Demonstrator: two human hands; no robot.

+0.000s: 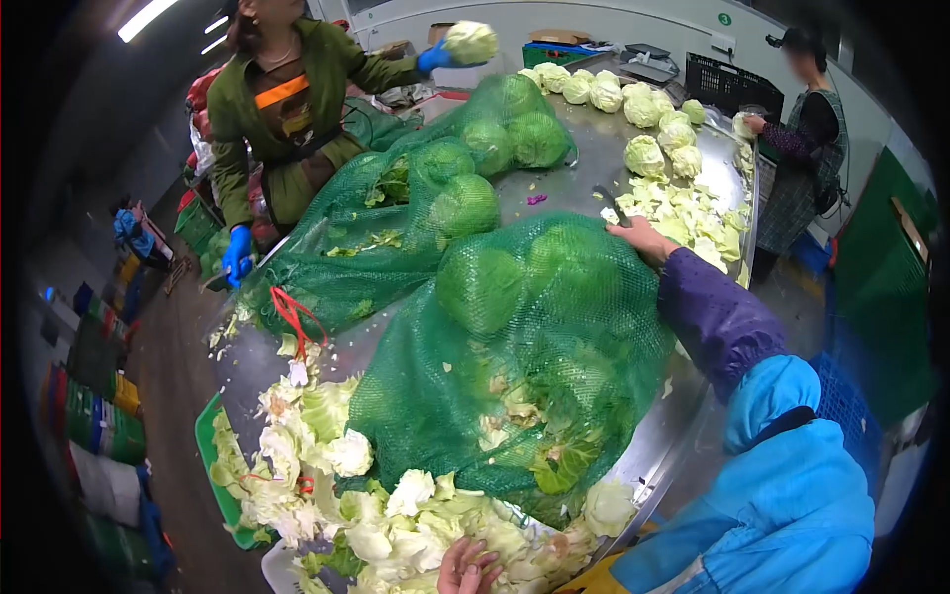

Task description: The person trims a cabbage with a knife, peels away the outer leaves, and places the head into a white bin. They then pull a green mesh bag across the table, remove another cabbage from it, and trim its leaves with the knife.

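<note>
My right hand, at the end of a purple sleeve, grips a dark-bladed knife beyond the near net bag. That green mesh bag holds several cabbages and loose leaves and lies in front of me on the metal table. At the bottom edge my left hand shows only its fingers, a little bent and apart, with nothing visible in them. Trimmed cabbage leaves lie right beside it. A second net bag of cabbages rests farther back.
Whole trimmed cabbages line the far right side, near a leaf pile. A co-worker in a green jacket lifts a cabbage with a blue glove. Another person stands right. A green crate holds leaves.
</note>
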